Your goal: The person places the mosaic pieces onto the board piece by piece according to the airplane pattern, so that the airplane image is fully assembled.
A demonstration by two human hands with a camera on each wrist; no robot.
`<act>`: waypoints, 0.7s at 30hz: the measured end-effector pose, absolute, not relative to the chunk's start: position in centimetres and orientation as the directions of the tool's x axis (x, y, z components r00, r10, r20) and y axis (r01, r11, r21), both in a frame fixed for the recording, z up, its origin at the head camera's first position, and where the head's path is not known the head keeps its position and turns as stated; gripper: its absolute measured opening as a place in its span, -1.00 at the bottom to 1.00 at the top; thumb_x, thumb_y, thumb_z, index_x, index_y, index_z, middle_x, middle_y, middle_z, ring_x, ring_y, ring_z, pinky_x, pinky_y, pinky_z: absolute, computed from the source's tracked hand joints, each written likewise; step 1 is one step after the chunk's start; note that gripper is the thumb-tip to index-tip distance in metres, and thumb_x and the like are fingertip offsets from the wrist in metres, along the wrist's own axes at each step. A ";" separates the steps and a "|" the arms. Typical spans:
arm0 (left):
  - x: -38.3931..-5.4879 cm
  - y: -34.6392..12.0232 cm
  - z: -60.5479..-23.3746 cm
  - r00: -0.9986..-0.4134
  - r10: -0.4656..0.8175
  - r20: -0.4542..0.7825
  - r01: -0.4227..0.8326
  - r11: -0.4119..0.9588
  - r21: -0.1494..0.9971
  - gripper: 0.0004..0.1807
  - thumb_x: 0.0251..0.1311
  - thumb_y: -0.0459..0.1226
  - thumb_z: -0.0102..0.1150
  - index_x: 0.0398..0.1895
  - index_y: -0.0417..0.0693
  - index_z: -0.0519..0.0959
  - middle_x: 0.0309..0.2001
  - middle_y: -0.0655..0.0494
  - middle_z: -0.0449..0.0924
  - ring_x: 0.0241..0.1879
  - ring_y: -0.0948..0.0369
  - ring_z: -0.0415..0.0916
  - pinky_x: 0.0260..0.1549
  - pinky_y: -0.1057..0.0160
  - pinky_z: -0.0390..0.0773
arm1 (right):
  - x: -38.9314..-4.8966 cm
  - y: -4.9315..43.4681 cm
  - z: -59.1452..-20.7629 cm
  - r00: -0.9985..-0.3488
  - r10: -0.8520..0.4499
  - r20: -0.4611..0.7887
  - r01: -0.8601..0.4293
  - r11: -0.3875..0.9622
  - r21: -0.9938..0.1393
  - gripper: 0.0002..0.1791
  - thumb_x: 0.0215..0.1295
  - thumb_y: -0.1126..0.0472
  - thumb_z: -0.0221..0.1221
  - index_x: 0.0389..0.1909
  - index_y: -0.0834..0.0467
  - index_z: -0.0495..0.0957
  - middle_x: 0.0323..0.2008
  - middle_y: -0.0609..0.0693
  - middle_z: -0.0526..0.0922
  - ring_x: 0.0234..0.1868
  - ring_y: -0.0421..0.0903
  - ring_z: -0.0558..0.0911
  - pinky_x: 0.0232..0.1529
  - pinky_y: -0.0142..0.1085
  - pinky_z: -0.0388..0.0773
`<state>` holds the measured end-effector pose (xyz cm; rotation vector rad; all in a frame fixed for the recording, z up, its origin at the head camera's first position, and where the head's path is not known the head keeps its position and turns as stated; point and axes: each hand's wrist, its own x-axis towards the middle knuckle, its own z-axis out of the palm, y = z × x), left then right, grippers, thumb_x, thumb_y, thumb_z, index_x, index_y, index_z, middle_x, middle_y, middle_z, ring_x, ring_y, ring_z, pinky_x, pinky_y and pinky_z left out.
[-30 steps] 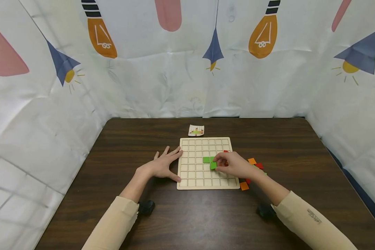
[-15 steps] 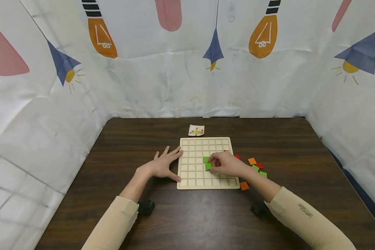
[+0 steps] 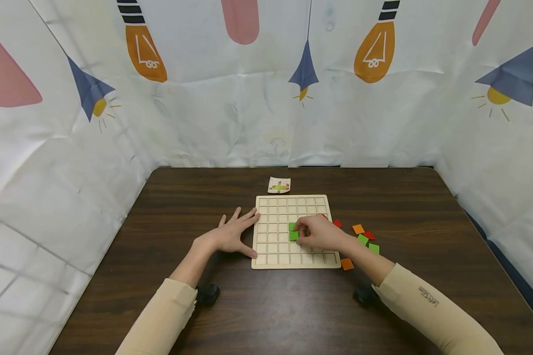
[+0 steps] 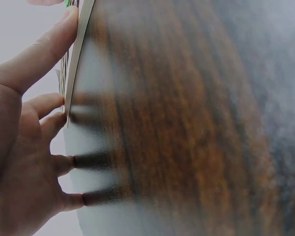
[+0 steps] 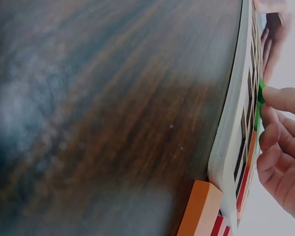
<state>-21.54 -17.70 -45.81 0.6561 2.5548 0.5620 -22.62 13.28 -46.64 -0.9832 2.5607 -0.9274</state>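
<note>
A pale wooden grid board point(image 3: 271, 249) lies on the table. My left hand point(image 3: 228, 236) rests at its left edge with fingers spread; in the left wrist view the thumb point(image 4: 49, 49) touches the board's rim. Over the middle of the grid, my right hand point(image 3: 322, 232) pinches a small green square tile point(image 3: 293, 236) between thumb and fingers. Just beyond it sits another green tile point(image 3: 291, 226), partly covered by the fingers. From the right wrist, an orange tile point(image 5: 251, 147) and a red tile point(image 5: 243, 189) show in the grid beneath that hand.
Right of the board lie loose tiles: orange point(image 3: 358, 229), red point(image 3: 368, 235), green point(image 3: 373, 248) and another orange one point(image 3: 347, 264) by the near corner. A small picture card point(image 3: 279, 185) lies behind the board on the dark wooden table point(image 3: 195, 197).
My right hand has shifted left with the green tile, which now sits nearer and in line with the other green tile. The left hand stays where it was.
</note>
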 end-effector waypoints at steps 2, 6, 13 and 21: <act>-21.6 -17.7 -45.9 -0.790 0.529 -0.309 0.349 0.803 0.483 0.27 0.05 0.17 0.53 0.70 0.05 -0.05 0.67 0.05 -0.29 0.59 -0.20 -0.52 0.35 -0.48 -0.42 | -22.6 13.2 -46.8 -0.744 -0.668 -0.003 -0.513 0.575 -0.637 -0.79 0.28 0.29 0.40 -0.11 0.22 0.64 -0.48 -0.21 0.56 -0.47 -0.26 0.50 -0.28 -0.31 0.53; -21.5 -17.8 -45.8 -0.790 0.531 -0.306 0.349 0.800 0.487 0.27 0.05 0.17 0.52 0.70 0.05 -0.05 0.67 0.05 -0.30 0.59 -0.20 -0.52 0.35 -0.48 -0.42 | -22.6 13.1 -46.9 -0.747 -0.664 -0.002 -0.518 0.585 -0.625 -0.78 0.27 0.28 0.42 -0.10 0.20 0.65 -0.50 -0.21 0.55 -0.48 -0.27 0.48 -0.28 -0.31 0.52; -21.4 -17.8 -45.8 -0.792 0.528 -0.307 0.349 0.803 0.482 0.26 0.06 0.16 0.53 0.70 0.06 -0.05 0.67 0.05 -0.29 0.59 -0.19 -0.52 0.36 -0.47 -0.42 | -22.4 13.5 -46.5 -0.745 -0.667 0.011 -0.527 0.578 -0.624 -0.75 0.27 0.30 0.41 -0.07 0.23 0.63 -0.48 -0.21 0.56 -0.50 -0.26 0.47 -0.32 -0.31 0.49; -21.4 -17.7 -45.8 -0.793 0.526 -0.309 0.345 0.804 0.484 0.26 0.06 0.16 0.53 0.70 0.07 -0.05 0.67 0.07 -0.30 0.59 -0.18 -0.52 0.36 -0.46 -0.43 | -22.3 14.8 -46.1 -0.746 -0.665 0.029 -0.521 0.556 -0.648 -0.76 0.29 0.27 0.40 -0.06 0.23 0.64 -0.47 -0.21 0.56 -0.47 -0.26 0.50 -0.33 -0.32 0.52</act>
